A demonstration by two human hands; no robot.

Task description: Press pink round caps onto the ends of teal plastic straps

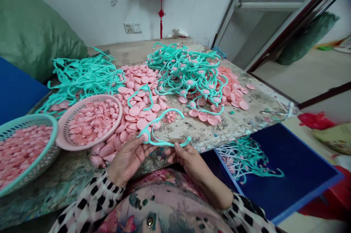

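Observation:
My left hand and my right hand both grip a curved teal plastic runner above the table's near edge. A pink disc seems to sit at its left end, partly behind my left fingers. Loose pink plastic discs lie in a heap just beyond my hands. Left of them stand a round pink basket and a teal basket, both filled with pink pieces. Tangled teal runners with pink discs attached lie farther back, and another teal tangle lies to the left.
The worn, stained table ends at a right edge, where a blue bin holding more teal runners sits lower down. A green sack lies at the left. A white tiled wall with a socket stands behind, and a door is at the right.

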